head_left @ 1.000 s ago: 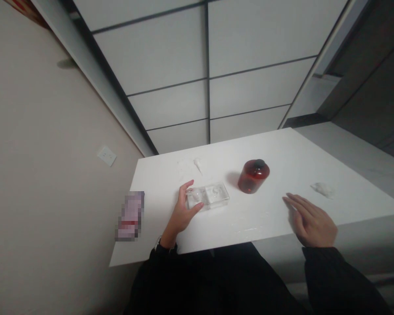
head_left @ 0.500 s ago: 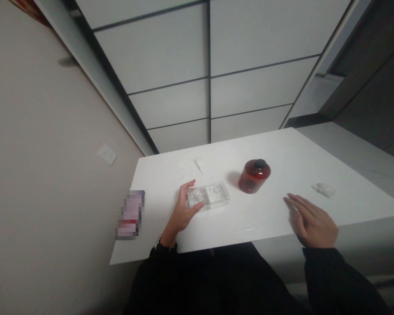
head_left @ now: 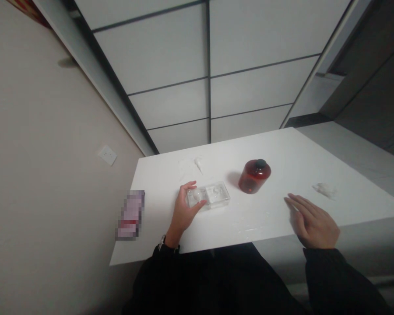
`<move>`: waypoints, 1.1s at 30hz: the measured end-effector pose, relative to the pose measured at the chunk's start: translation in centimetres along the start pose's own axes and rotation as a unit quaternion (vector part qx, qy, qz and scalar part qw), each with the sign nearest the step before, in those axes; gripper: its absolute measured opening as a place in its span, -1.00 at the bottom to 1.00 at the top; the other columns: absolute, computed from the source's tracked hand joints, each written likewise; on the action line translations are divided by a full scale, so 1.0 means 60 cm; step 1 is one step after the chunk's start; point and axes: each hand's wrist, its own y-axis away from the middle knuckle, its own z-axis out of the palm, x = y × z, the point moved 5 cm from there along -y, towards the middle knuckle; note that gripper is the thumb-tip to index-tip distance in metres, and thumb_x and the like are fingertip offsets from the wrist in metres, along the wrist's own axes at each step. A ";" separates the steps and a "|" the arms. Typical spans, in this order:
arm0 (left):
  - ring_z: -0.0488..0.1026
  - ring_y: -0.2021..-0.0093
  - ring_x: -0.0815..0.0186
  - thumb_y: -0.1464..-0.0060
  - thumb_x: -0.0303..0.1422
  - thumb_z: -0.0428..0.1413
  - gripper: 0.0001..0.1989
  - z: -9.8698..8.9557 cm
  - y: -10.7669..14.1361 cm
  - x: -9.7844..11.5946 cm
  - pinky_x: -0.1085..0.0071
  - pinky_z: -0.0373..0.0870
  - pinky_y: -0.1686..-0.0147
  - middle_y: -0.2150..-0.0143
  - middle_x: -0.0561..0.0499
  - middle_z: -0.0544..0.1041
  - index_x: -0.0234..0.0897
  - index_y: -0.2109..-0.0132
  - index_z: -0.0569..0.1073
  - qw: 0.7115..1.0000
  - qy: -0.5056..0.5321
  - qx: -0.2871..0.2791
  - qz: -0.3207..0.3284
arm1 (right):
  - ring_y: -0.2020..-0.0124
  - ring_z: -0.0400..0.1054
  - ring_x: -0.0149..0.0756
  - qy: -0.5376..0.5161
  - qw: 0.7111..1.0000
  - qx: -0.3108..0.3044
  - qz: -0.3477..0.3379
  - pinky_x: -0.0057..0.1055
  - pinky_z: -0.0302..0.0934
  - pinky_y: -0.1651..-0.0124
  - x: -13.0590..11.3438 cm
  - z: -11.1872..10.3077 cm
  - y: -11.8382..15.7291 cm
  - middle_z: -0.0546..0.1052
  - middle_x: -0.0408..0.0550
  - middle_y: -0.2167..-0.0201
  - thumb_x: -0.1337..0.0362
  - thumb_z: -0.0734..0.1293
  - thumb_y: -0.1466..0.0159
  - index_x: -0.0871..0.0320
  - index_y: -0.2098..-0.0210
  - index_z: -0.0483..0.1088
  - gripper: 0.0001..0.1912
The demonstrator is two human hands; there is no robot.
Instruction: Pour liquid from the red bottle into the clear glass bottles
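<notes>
A clear two-compartment box (head_left: 218, 195) lies on the white table. Around its left end is my left hand (head_left: 184, 209), with the thumb along the near side and the fingers at the far side. Something rounded and whitish shows in the left compartment; I cannot make out what it is. My right hand (head_left: 315, 223) rests near the table's front edge, fingers stretched out and together, holding nothing. Between the box and that hand stands a reddish-brown bottle (head_left: 253, 177) with a black cap.
A small white dropper-like piece (head_left: 198, 165) lies behind the box. Crumpled white tissue (head_left: 325, 190) is at the right, beyond my right hand. A blurred-out pinkish object (head_left: 131, 214) sits at the table's left edge. Wet streaks (head_left: 251, 228) mark the tabletop near the front.
My left hand has shifted very slightly to the right along the box, its thumb a little further in. The box, the bottle and my right hand stay nearly as they were.
</notes>
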 end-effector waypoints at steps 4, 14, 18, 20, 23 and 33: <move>0.56 -0.18 0.06 -0.13 -0.25 0.33 -0.71 -0.002 -0.001 0.010 -0.02 0.42 -0.25 -0.11 -0.15 0.63 -0.18 0.10 0.41 0.998 -0.055 0.035 0.027 | -0.07 0.60 -0.01 0.004 1.000 0.001 0.001 -0.17 0.41 -0.07 -0.001 -0.001 0.000 0.68 0.09 -0.08 0.39 0.23 -0.44 0.18 -0.16 0.53 -0.62; 0.64 -0.08 0.11 -0.19 -0.33 0.26 -0.77 -0.005 0.005 0.028 0.08 0.56 -0.12 -0.02 -0.10 0.68 -0.18 0.02 0.46 0.982 -0.146 0.049 0.110 | -0.06 0.61 0.00 0.009 1.000 -0.001 -0.003 -0.16 0.43 -0.05 0.001 0.001 0.002 0.67 0.10 -0.08 0.40 0.21 -0.45 0.19 -0.16 0.52 -0.62; 0.65 -0.08 0.11 -0.19 -0.32 0.28 -0.75 -0.007 0.009 0.025 0.09 0.59 -0.10 -0.02 -0.10 0.69 -0.17 0.07 0.37 0.982 -0.142 0.074 0.104 | -0.05 0.61 0.00 0.011 1.000 0.002 -0.001 -0.16 0.43 -0.05 -0.001 -0.001 0.000 0.68 0.10 -0.07 0.41 0.23 -0.44 0.19 -0.15 0.53 -0.63; 0.66 -0.06 0.13 -0.20 -0.37 0.25 -0.80 -0.009 0.013 0.032 0.10 0.59 -0.09 -0.01 -0.10 0.70 -0.17 0.09 0.38 0.975 -0.162 0.079 0.129 | -0.06 0.61 -0.01 0.010 1.000 0.000 -0.001 -0.16 0.43 -0.05 -0.001 -0.001 0.000 0.68 0.09 -0.07 0.41 0.22 -0.44 0.18 -0.15 0.52 -0.63; 0.68 -0.02 0.15 -0.18 -0.43 0.22 -0.82 -0.012 0.018 0.045 0.14 0.61 -0.05 0.01 -0.10 0.71 -0.19 0.09 0.41 0.961 -0.191 0.091 0.175 | -0.06 0.61 -0.03 0.012 1.000 -0.001 0.000 -0.17 0.43 -0.05 -0.001 -0.001 0.000 0.68 0.08 -0.08 0.40 0.22 -0.44 0.17 -0.16 0.52 -0.63; 0.65 -0.07 0.12 -0.19 -0.38 0.27 -0.78 -0.014 0.018 0.046 0.10 0.60 -0.09 -0.03 -0.13 0.68 -0.19 0.04 0.46 0.967 -0.176 0.090 0.161 | -0.07 0.60 -0.05 0.010 1.000 0.005 0.004 -0.19 0.40 -0.06 0.001 0.001 0.003 0.67 0.07 -0.09 0.40 0.23 -0.44 0.16 -0.15 0.53 -0.63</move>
